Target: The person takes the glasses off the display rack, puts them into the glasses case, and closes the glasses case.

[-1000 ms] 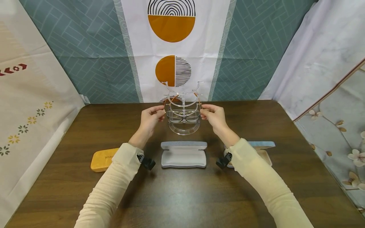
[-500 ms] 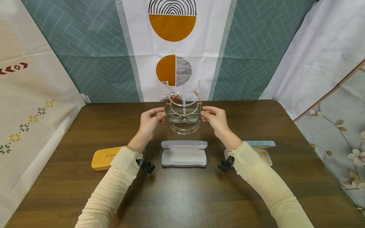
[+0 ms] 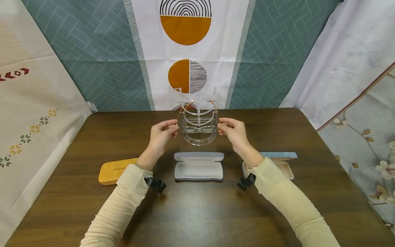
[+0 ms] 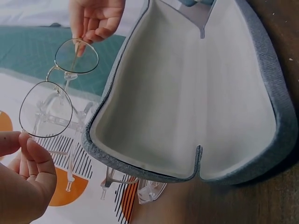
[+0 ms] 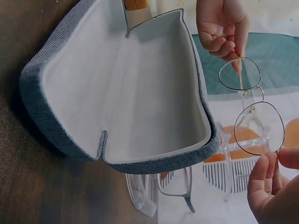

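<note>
A thin dark-rimmed pair of glasses (image 3: pixel 197 129) hangs in the air just in front of a clear acrylic stand (image 3: pixel 199 139). My left hand (image 3: pixel 173 126) pinches its left end and my right hand (image 3: pixel 221 125) pinches its right end. In the left wrist view the left hand (image 4: pixel 25 154) pinches the rim of one lens of the glasses (image 4: pixel 46 109). The right wrist view has the right hand (image 5: pixel 275 163) pinching the other lens of the glasses (image 5: pixel 259 128). An open grey case (image 3: pixel 199 170) lies on the table below the glasses.
An orange closed case (image 3: pixel 112 170) lies left of the grey one. An open blue case (image 3: pixel 282 161) lies to its right, partly behind my right sleeve. Another pair with orange temples (image 3: pixel 213 104) sits higher on the stand. Patterned cloth walls enclose the dark wooden table (image 3: pixel 197 212).
Both hands have brought the glasses slightly down and towards me, away from the stand's lower tier. The cases have not moved.
</note>
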A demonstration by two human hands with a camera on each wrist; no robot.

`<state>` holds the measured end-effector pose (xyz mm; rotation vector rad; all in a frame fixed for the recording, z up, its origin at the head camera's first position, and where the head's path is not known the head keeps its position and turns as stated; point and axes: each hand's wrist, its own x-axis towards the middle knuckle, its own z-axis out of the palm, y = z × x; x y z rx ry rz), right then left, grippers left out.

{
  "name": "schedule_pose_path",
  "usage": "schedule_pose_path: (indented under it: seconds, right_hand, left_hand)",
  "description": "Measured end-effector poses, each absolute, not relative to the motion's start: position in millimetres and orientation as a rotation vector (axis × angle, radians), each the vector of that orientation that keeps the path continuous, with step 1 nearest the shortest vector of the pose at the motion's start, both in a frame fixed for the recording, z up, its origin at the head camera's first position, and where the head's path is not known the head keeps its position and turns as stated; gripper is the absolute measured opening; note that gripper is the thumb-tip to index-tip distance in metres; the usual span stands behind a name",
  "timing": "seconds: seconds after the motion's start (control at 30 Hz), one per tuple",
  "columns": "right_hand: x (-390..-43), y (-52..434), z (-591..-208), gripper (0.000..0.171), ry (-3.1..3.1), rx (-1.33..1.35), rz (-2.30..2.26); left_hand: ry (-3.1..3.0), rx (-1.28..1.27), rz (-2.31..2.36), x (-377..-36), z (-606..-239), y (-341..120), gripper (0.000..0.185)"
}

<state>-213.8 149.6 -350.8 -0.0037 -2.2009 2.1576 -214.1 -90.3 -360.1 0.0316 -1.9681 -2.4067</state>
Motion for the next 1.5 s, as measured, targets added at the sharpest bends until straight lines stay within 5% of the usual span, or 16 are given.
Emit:
schedule_pose_path:
  seconds: [1.5]
  right_hand:
    - [-173.2,156.2,-346.7,0.032,-2.145,0.149,2.288]
  left_hand:
    - [-2.050,-0.187,-2.412,-173.7,-352.5,-100.3,0.028]
